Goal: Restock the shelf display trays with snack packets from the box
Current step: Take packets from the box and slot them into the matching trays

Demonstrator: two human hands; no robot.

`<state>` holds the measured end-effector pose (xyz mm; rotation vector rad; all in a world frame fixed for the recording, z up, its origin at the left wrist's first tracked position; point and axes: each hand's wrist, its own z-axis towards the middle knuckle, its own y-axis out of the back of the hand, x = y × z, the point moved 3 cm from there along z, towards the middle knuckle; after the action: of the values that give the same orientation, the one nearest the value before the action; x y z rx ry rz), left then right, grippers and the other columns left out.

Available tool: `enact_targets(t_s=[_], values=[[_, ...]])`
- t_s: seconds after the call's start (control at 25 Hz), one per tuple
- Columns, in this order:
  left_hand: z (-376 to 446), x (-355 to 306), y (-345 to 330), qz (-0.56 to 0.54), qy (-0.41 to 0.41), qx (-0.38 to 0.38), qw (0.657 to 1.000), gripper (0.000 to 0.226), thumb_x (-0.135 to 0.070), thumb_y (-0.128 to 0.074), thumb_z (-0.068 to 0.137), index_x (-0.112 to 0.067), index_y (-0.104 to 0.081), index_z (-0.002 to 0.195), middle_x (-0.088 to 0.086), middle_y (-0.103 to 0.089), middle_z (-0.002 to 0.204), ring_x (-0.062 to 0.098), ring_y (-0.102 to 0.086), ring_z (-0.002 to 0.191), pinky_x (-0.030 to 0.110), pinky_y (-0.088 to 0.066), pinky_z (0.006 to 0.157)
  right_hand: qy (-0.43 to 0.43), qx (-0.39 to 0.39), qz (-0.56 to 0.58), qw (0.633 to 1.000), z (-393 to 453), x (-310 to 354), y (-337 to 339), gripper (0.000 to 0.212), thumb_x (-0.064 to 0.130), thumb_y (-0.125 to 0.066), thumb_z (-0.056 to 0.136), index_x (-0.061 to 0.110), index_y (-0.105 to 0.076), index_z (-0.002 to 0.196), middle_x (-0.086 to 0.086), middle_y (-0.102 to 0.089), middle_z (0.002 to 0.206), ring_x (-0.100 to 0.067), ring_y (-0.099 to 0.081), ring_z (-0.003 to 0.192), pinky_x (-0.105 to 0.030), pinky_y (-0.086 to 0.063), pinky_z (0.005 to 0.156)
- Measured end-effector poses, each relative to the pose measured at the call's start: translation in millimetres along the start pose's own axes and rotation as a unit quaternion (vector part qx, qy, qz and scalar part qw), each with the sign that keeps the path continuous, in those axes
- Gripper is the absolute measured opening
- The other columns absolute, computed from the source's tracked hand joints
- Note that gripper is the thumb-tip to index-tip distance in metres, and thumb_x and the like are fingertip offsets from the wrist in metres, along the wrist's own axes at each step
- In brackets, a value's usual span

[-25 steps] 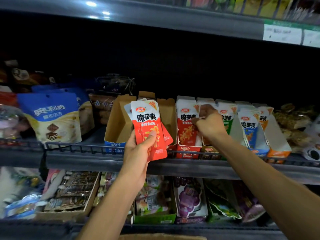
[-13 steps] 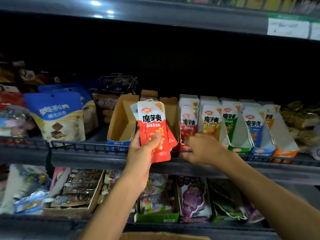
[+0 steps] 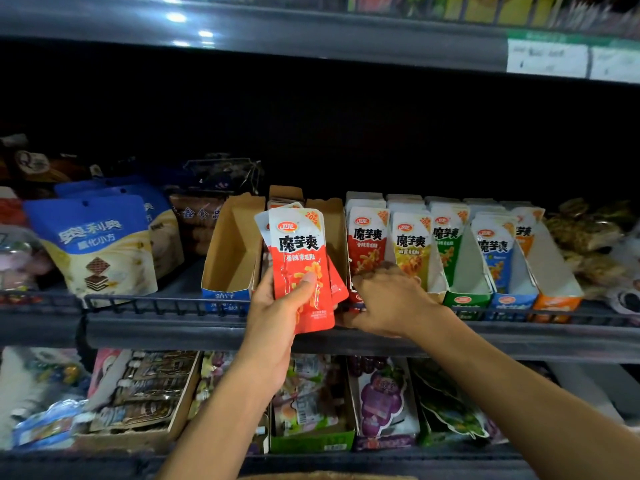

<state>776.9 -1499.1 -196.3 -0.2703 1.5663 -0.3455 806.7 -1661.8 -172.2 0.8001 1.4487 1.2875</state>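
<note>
The red packet (image 3: 300,268) reads "魔芋爽" and "20%"; the blue bag (image 3: 93,244), "奥利奥".

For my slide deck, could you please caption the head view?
Left hand grips red snack packets while right hand reaches the red display tray.

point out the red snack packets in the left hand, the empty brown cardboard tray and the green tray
red snack packets (image 3: 298,261): head view, front packet's printed face
empty brown cardboard tray (image 3: 227,251): head view, inner left wall
green tray (image 3: 464,299): head view, front panel by the logo
</note>
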Motion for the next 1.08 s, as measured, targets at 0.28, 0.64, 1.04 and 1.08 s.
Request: enact_targets(t_s=[0.28, 0.64, 1.04, 1.08], values=[[0, 0, 1, -0.001, -0.002, -0.003, 1.000, 0.042, -0.026, -0.073, 0.080, -0.037, -0.062, 0.120, -0.007, -0.075, 0.110, 0.017, -0.069, 0.107, 0.043, -0.053, 0.094, -0.009, -0.043, 0.099, 0.994, -6, -7, -2, 0.041, 0.051, -0.052, 0.090, 0.021, -0.055, 0.117, -0.003, -0.063, 0.111, -0.022, -0.057, 0.108, -0.038, -0.048, 0.097], [-7, 1, -13, 0.018, -0.006, 0.031, 0.999, 0.047, -0.028, -0.079, 0.069, -0.036, -0.061, 0.113, -0.010, -0.077, 0.096, 0.010, -0.074, 0.089, 0.031, -0.057, 0.077, -0.086, -0.115, 0.735, 0.663, -13, 7, 32, 0.030, 0.012, -0.072, 0.084, 0.010, -0.059, 0.111, -0.007, -0.076, 0.093, -0.018, -0.074, 0.083, -0.025, -0.058, 0.063], [-4, -5, -10, -0.053, 0.000, 0.018, 0.998, 0.031, -0.018, -0.062, 0.093, -0.027, -0.063, 0.123, -0.004, -0.076, 0.110, 0.012, -0.073, 0.097, 0.028, -0.055, 0.077, -0.214, -0.197, 0.712, 0.639, 6, -53, 40, 0.024, 0.020, -0.069, 0.089, 0.011, -0.061, 0.109, -0.002, -0.069, 0.079, -0.004, -0.049, 0.046, -0.018, -0.036, 0.036], [-3, -7, -8, -0.058, -0.004, 0.007, 0.998, 0.030, -0.016, -0.061, 0.094, -0.027, -0.064, 0.122, -0.005, -0.076, 0.110, 0.012, -0.073, 0.098, 0.030, -0.055, 0.079, -0.217, -0.262, 0.692, 0.637, 7, -66, 41, 0.018, 0.020, -0.067, 0.091, 0.015, -0.061, 0.107, -0.001, -0.069, 0.083, -0.006, -0.052, 0.051, -0.022, -0.040, 0.040]])
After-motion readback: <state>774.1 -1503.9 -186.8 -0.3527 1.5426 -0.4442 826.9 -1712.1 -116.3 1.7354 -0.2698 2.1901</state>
